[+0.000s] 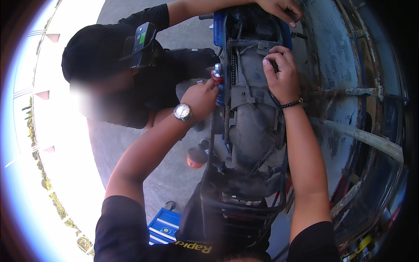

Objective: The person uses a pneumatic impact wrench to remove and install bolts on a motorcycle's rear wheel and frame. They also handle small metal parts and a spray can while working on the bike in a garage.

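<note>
A stripped motorcycle [248,131] stands lengthwise before me, its seat and covers off, the frame and inner mudguard bare. Along its left side is a shock absorber [217,75] with a silver top, red collar and blue lower part. My left hand [202,99], with a wristwatch, has its fingers closed around it; the fingertips are partly hidden. My right hand [281,75], with a dark bracelet, is at the frame's right side. Its fingers are loosely curled, with a gap to the thumb and nothing visible in between.
A co-worker in a black cap [94,52] crouches at the left, one arm reaching across the motorcycle to a hand [281,9]. An orange and black object [197,156] and a blue case [165,226] are on the floor. Worn metal framework [349,131] lines the right.
</note>
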The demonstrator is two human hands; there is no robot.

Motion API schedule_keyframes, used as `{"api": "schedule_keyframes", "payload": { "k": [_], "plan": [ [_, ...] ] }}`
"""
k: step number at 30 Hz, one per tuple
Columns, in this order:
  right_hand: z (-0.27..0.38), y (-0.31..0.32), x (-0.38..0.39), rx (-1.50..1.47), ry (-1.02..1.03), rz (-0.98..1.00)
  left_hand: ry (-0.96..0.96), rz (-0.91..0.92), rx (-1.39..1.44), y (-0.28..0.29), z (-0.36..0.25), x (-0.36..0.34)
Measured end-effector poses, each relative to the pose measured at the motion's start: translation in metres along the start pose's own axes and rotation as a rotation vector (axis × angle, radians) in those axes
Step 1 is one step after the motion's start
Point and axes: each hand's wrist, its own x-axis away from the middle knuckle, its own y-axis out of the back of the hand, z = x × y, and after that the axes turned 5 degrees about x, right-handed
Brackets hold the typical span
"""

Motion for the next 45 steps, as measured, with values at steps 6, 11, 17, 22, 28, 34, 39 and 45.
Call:
{"api": "schedule_keyframes", "payload": {
  "k": [6,11,17,22,28,34,39,45],
  "plan": [
    [-0.011,-0.003,0.001,-0.098,0.002,0.003,-0.048,0.141,0.158,0.017,0.02,-0.016],
    [-0.011,-0.002,0.003,-0.071,0.031,0.0,-0.015,0.461,0.212,0.029,0.033,-0.049],
    [-0.008,-0.002,0.001,-0.083,0.017,-0.014,-0.046,0.202,0.322,0.019,0.033,-0.032],
    [-0.009,-0.001,0.002,-0.091,0.0,0.002,-0.079,-0.005,0.255,0.004,0.029,-0.017],
    [-0.009,-0.002,0.002,-0.086,0.005,-0.002,-0.167,-0.19,0.211,-0.007,0.026,-0.005],
    [-0.011,-0.002,0.004,-0.045,-0.044,0.039,-0.248,-0.267,0.179,-0.019,0.032,0.005],
    [-0.012,-0.003,0.003,-0.022,-0.03,0.052,-0.021,-0.164,0.38,-0.024,0.029,0.008],
    [-0.013,-0.003,0.004,0.04,-0.025,0.081,0.173,-0.465,0.897,-0.03,0.041,0.045]
  ]
}}
